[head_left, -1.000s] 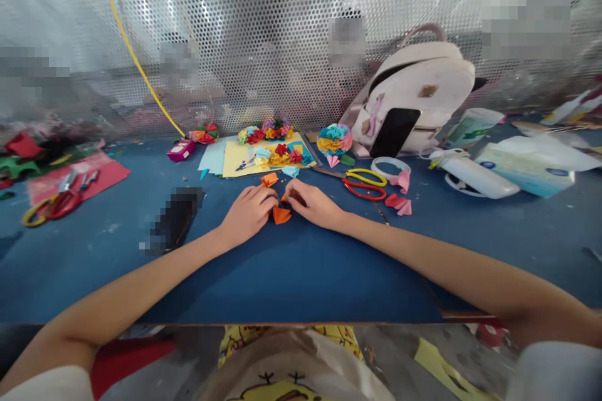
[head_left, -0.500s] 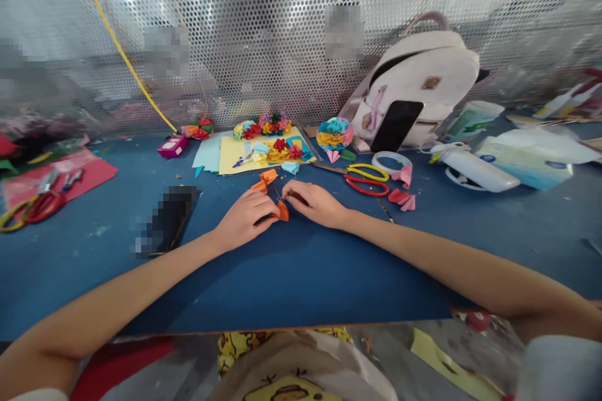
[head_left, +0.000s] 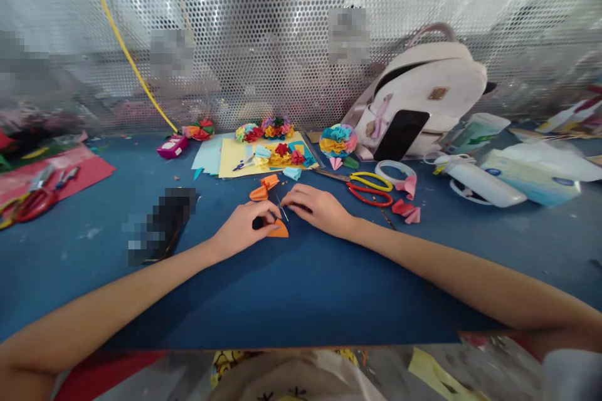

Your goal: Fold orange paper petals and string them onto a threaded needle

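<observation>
My left hand (head_left: 244, 227) pinches a folded orange paper piece (head_left: 279, 229), whose fan-shaped edge points down over the blue table. Close on its right, my right hand (head_left: 322, 208) has its fingertips pressed together at a thin, light-coloured wire or needle (head_left: 283, 210) that runs between the two hands. What exactly lies inside the right fingertips is too small to tell. Just beyond the hands lies another pleated orange paper piece (head_left: 264, 188). A light blue paper piece (head_left: 292, 173) is behind it.
Scissors with yellow and red handles (head_left: 371, 189) lie right of my hands, near a tape roll (head_left: 396, 172) and pink paper pieces (head_left: 406, 211). A white backpack (head_left: 437, 81) with a phone (head_left: 402, 135) stands behind. Paper flowers (head_left: 277, 128) and a dark, blurred-out object (head_left: 164, 222) are farther left.
The orange paper in my left hand now shows a flat, wider fan shape and sits slightly lower. The thin wire or needle is more visible between my hands. The view has shifted slightly.
</observation>
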A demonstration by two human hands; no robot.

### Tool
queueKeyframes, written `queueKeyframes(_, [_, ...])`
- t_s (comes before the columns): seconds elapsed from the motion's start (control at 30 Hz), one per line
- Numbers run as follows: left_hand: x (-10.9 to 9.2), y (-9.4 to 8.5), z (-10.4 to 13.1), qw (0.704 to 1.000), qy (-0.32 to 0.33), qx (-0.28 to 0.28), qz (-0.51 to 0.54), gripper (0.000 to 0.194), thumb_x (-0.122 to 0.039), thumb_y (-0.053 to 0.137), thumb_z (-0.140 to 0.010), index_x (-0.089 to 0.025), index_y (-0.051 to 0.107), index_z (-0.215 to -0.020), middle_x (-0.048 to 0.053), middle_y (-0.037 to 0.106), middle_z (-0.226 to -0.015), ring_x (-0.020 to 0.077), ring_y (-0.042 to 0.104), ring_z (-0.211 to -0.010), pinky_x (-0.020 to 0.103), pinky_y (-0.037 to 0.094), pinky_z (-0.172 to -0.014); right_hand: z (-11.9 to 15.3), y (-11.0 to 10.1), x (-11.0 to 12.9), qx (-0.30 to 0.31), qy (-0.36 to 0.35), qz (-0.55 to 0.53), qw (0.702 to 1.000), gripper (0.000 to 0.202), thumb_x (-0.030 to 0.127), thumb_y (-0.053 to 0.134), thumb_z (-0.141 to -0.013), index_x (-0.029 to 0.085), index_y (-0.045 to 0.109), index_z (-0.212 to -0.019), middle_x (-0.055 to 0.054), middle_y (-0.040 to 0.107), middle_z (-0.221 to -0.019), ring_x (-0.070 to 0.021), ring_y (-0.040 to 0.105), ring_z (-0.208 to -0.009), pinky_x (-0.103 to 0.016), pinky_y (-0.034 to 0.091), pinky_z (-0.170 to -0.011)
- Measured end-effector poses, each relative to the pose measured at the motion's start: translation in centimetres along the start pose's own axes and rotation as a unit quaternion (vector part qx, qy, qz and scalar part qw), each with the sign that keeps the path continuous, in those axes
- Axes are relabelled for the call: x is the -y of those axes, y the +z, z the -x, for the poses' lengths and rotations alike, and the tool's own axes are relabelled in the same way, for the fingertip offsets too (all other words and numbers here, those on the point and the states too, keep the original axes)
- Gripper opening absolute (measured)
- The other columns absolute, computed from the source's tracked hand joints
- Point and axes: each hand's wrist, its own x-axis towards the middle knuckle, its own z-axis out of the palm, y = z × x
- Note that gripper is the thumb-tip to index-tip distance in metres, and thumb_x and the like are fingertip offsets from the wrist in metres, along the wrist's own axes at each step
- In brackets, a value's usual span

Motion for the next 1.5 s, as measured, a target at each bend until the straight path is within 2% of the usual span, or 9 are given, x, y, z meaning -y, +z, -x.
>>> queueKeyframes(0.13, [0.4, 0.1, -0.2, 1.000, -0.011, -0.002, 0.007, 0.010, -0.017, 0.061, -0.091, -0.020, 0.065, -0.100, -0.002, 0.071, -0.079, 0.0152, 0.068, -0.075, 0.028, 0.050, -0.078, -1.0, -1.8, -1.4, 0.084, -0.186, 0.192, 0.960, 0.032, 0.014, 0.036, -0.105, 0.023, 0.066, -0.108, -0.008, 0.070, -0.105, -0.0211, 0.060, -0.091, -0.033, 0.040, -0.067])
queueKeyframes(0.27, [0.3, 0.0, -0.5, 1.000, -0.013, 0.014, 0.017, 0.016, -0.011, 0.057, -0.089, -0.020, 0.066, -0.099, -0.002, 0.070, -0.078, 0.0144, 0.066, -0.072, 0.028, 0.049, -0.077, -1.9, -2.7, -1.8, 0.119, -0.282, 0.204, 0.930, 0.032, 0.011, 0.036, -0.105, 0.022, 0.065, -0.098, -0.006, 0.070, -0.093, -0.0184, 0.059, -0.080, -0.033, 0.036, -0.063])
queueKeyframes(0.37, [0.1, -0.3, -0.3, 0.999, -0.012, 0.032, 0.013, 0.020, -0.008, 0.056, -0.086, -0.020, 0.066, -0.098, -0.001, 0.071, -0.083, 0.0163, 0.066, -0.081, 0.029, 0.049, -0.081, -2.2, -2.0, -1.3, 0.113, -0.208, 0.185, 0.954, 0.019, 0.020, 0.044, -0.103, 0.019, 0.063, -0.098, -0.007, 0.068, -0.092, -0.0207, 0.060, -0.082, -0.033, 0.040, -0.064])
queueKeyframes(0.47, [0.0, -0.5, 0.1, 0.999, -0.026, 0.042, 0.012, 0.024, -0.008, 0.056, -0.086, -0.021, 0.064, -0.104, 0.000, 0.070, -0.087, 0.0175, 0.065, -0.086, 0.032, 0.047, -0.085, -2.1, -1.1, -0.4, 0.106, -0.059, 0.179, 0.976, 0.005, 0.020, 0.056, -0.095, 0.017, 0.060, -0.097, -0.009, 0.067, -0.096, -0.0233, 0.062, -0.087, -0.033, 0.046, -0.069])
queueKeyframes(0.67, [0.1, -0.6, 0.1, 0.997, -0.041, 0.048, 0.036, 0.027, -0.005, 0.059, -0.084, -0.020, 0.063, -0.106, -0.001, 0.071, -0.090, 0.0161, 0.065, -0.086, 0.032, 0.045, -0.088, -1.9, -1.5, 0.2, 0.135, 0.056, 0.175, 0.974, 0.025, 0.001, 0.052, -0.087, 0.017, 0.058, -0.105, -0.008, 0.067, -0.098, -0.0225, 0.067, -0.090, -0.031, 0.050, -0.073])
queueKeyframes(1.03, [0.4, -0.2, 0.0, 0.996, -0.057, 0.038, 0.051, 0.015, -0.007, 0.064, -0.085, -0.020, 0.068, -0.091, -0.002, 0.074, -0.089, 0.0147, 0.066, -0.085, 0.029, 0.045, -0.086, 0.3, -4.2, -0.6, 0.128, 0.059, 0.130, 0.981, 0.018, 0.005, 0.057, -0.088, 0.022, 0.063, -0.093, -0.003, 0.066, -0.092, -0.0199, 0.066, -0.084, -0.027, 0.047, -0.066])
queueKeyframes(1.13, [0.4, -0.1, -0.3, 0.997, -0.060, 0.038, 0.039, 0.012, -0.009, 0.065, -0.085, -0.020, 0.069, -0.090, -0.003, 0.073, -0.086, 0.0144, 0.064, -0.081, 0.030, 0.044, -0.086, 1.0, -3.6, -0.8, 0.084, 0.054, 0.083, 0.992, 0.016, 0.009, 0.055, -0.092, 0.022, 0.064, -0.095, -0.005, 0.068, -0.098, -0.0202, 0.068, -0.088, -0.029, 0.051, -0.072])
queueKeyframes(1.27, [0.2, -0.1, -0.8, 0.996, -0.068, 0.040, 0.040, 0.009, -0.012, 0.066, -0.086, -0.019, 0.069, -0.089, -0.002, 0.072, -0.084, 0.0139, 0.063, -0.077, 0.031, 0.044, -0.087, 1.2, -2.0, -1.5, -0.005, -0.022, 0.020, 1.000, 0.017, 0.013, 0.051, -0.099, 0.020, 0.066, -0.098, -0.007, 0.070, -0.097, -0.0201, 0.069, -0.090, -0.031, 0.054, -0.079])
queueKeyframes(1.5, [0.1, 0.1, -2.2, 0.993, -0.070, 0.040, 0.083, 0.010, -0.012, 0.062, -0.086, -0.017, 0.069, -0.090, 0.001, 0.072, -0.085, 0.0140, 0.064, -0.076, 0.026, 0.048, -0.076, 1.6, -1.7, -1.8, -0.039, -0.064, -0.057, 0.996, 0.015, 0.013, 0.055, -0.099, 0.020, 0.067, -0.103, -0.006, 0.071, -0.097, -0.0174, 0.069, -0.089, -0.030, 0.056, -0.082])
